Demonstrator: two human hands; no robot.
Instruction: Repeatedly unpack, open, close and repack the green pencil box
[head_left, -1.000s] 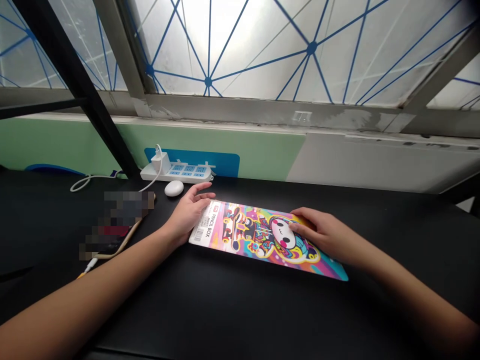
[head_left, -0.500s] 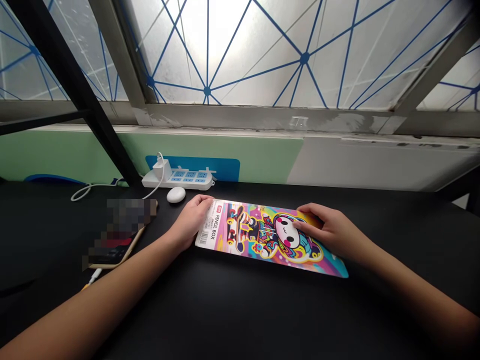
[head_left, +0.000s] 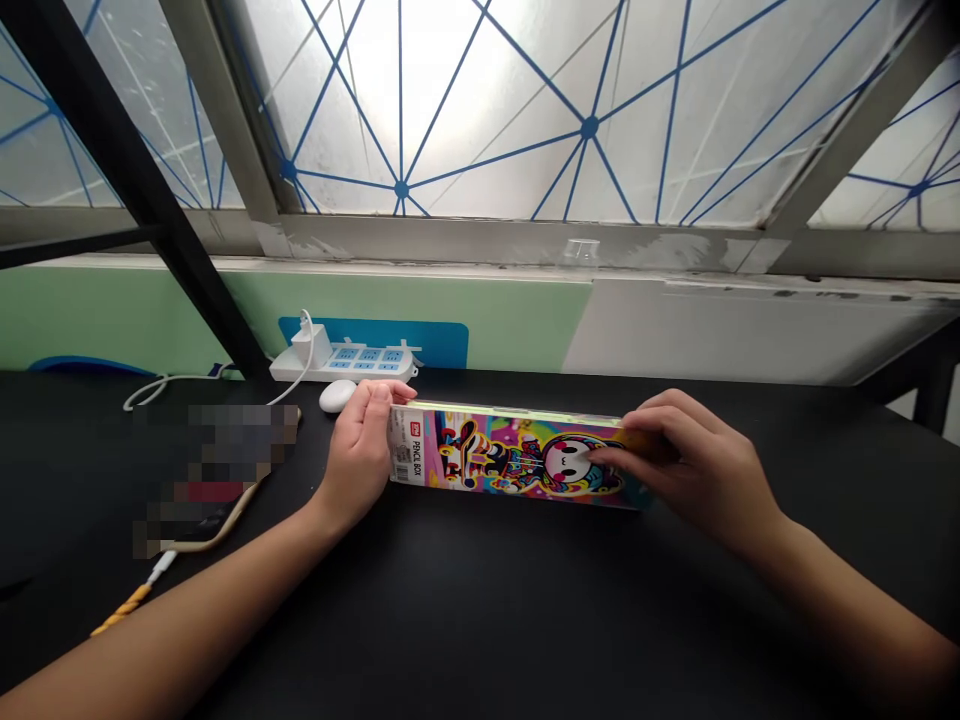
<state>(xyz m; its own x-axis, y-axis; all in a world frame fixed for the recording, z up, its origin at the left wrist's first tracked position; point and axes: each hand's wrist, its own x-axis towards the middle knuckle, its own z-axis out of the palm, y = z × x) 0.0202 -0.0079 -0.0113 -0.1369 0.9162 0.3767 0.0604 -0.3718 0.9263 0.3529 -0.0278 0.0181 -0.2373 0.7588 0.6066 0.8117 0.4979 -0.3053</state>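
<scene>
The person's left hand clasps the left end of a printed pencil box, and the right hand grips its right end, fingers across the cartoon figure. The box stands tilted up on a black desk, just beside a white computer mouse, with a power strip beyond.

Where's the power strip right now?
In the head view, the white power strip sits at the far edge of the black desk, left of centre, just beyond the left hand and the pencil box.
</scene>
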